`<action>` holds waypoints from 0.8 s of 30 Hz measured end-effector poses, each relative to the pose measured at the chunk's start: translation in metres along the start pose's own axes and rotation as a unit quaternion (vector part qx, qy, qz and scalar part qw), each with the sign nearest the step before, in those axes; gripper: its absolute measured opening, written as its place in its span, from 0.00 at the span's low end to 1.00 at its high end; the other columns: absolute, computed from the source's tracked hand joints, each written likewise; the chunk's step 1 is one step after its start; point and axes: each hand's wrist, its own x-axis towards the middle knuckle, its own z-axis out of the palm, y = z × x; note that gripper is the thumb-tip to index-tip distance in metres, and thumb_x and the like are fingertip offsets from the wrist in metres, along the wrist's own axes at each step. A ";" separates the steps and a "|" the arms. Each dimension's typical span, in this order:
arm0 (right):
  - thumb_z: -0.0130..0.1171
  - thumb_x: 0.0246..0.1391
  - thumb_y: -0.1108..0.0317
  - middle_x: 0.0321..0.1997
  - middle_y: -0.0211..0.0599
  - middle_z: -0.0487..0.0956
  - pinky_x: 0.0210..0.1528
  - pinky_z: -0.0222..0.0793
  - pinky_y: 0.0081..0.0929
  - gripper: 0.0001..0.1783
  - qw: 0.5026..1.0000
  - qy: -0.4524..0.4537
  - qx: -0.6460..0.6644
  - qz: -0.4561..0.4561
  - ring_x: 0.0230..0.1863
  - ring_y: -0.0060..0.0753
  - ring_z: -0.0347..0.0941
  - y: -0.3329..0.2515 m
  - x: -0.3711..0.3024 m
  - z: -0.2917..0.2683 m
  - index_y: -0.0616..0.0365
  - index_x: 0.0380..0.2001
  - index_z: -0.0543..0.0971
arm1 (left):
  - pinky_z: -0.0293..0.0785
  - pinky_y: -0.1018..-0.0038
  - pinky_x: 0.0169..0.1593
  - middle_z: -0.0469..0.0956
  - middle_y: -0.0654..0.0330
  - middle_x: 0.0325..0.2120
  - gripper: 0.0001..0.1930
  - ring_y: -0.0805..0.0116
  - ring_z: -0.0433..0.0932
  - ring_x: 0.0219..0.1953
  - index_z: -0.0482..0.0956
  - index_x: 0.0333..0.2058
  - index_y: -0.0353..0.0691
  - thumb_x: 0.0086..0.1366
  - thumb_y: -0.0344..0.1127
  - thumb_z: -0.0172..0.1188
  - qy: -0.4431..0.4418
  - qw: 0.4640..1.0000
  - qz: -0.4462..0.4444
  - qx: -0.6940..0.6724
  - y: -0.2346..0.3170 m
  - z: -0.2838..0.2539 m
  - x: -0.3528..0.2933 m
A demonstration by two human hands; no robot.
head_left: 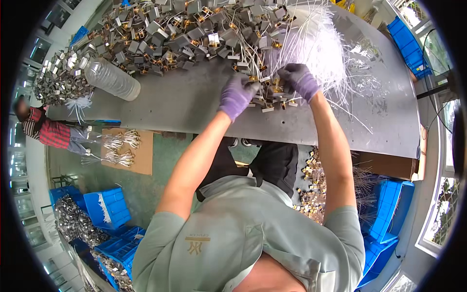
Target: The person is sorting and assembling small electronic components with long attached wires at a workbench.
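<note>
Both hands wear purple gloves with grey fingertips, and they work close together over the near edge of a grey metal table (180,100). My left hand (238,95) is closed, its fingertips pressed in at the left side of a cluster of small wired parts (265,90). These are little grey blocks with brass-coloured pieces and thin white leads. My right hand (299,80) has its fingers curled together at the cluster's right side, beside a brass-coloured piece. What exactly each hand pinches is hidden by the gloves and the clutter. A bundle of white wires (316,46) fans out behind my right hand.
A large heap of grey blocks (165,36) covers the table's far side. At left lies a clear plastic bottle (112,79). Blue crates (107,209) stand on the floor, near a cardboard sheet (146,153) with wire bundles. Another person (51,131) is at far left.
</note>
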 end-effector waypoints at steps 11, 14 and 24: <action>0.55 0.57 0.67 0.23 0.40 0.80 0.15 0.67 0.23 0.11 0.992 0.121 0.008 -0.031 0.12 0.26 0.71 0.020 0.001 0.000 0.65 0.37 0.76 | 0.72 0.59 0.45 0.76 0.45 0.33 0.19 0.48 0.76 0.37 0.73 0.38 0.33 0.48 0.34 0.65 0.048 0.979 0.003 0.200 -0.010 0.023 -0.003; 0.55 0.56 0.68 0.23 0.39 0.80 0.14 0.67 0.21 0.10 0.988 0.109 0.081 -0.074 0.13 0.26 0.72 0.029 -0.010 0.009 0.64 0.36 0.75 | 0.74 0.65 0.37 0.79 0.50 0.25 0.14 0.56 0.77 0.27 0.76 0.37 0.34 0.50 0.30 0.59 0.006 0.988 0.001 0.154 -0.004 0.014 -0.002; 0.55 0.58 0.63 0.22 0.32 0.80 0.16 0.66 0.16 0.11 0.988 -0.005 0.138 -0.069 0.15 0.20 0.72 0.029 -0.039 0.065 0.61 0.32 0.75 | 0.75 0.72 0.36 0.77 0.57 0.32 0.16 0.69 0.76 0.33 0.70 0.46 0.35 0.60 0.30 0.59 -0.079 0.995 -0.045 -0.048 -0.010 -0.019 -0.036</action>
